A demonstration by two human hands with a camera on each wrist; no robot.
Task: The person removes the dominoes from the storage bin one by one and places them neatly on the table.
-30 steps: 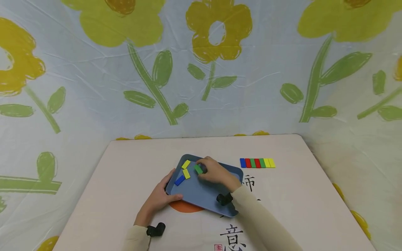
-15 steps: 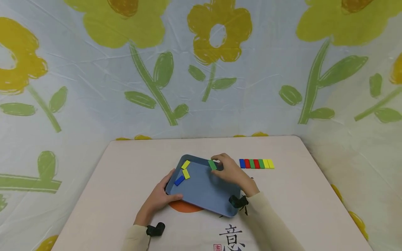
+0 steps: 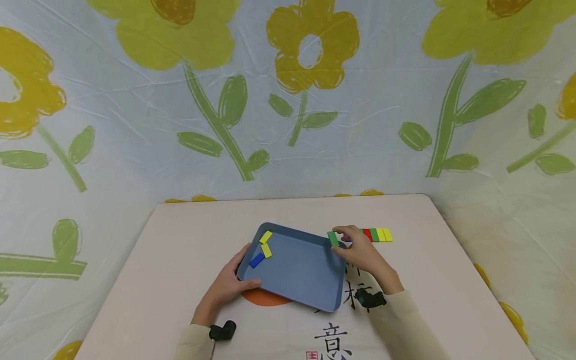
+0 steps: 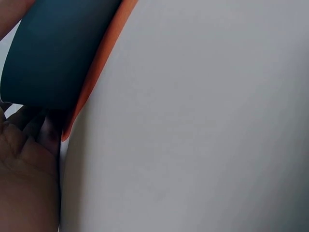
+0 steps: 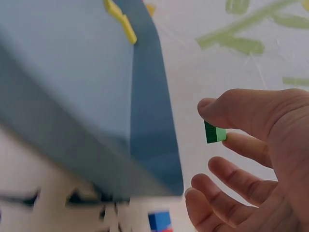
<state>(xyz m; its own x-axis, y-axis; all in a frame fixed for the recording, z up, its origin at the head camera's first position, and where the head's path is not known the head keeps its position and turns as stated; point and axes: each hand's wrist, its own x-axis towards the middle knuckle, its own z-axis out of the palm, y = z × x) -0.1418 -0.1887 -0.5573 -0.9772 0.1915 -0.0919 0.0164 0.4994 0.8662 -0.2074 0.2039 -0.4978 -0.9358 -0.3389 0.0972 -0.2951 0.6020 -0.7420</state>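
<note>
My right hand [image 3: 362,252] pinches a green block [image 3: 333,238] between thumb and index finger, over the right corner of the blue tray [image 3: 297,270]. In the right wrist view the green block [image 5: 214,132] shows between the thumb and a finger, its other fingers loosely bent. My left hand [image 3: 229,275] grips the tray's left end, thumb on the near rim and fingers at the far side. Two yellow blocks [image 3: 266,250] and a blue block [image 3: 257,260] lie at the tray's left end. Beside the right hand runs a row of coloured blocks [image 3: 381,235], its left part hidden behind the fingers.
A pale cloth with black brush characters [image 3: 333,342] and an orange disc [image 3: 265,298] covers the table, the disc partly under the tray. A flower-printed curtain [image 3: 351,165] stands behind the table. Each wrist carries a small black camera [image 3: 222,330].
My right hand has lifted the green block from the tray's middle and carried it right, to the tray's right corner near the row. The left hand and tray stay in place.
</note>
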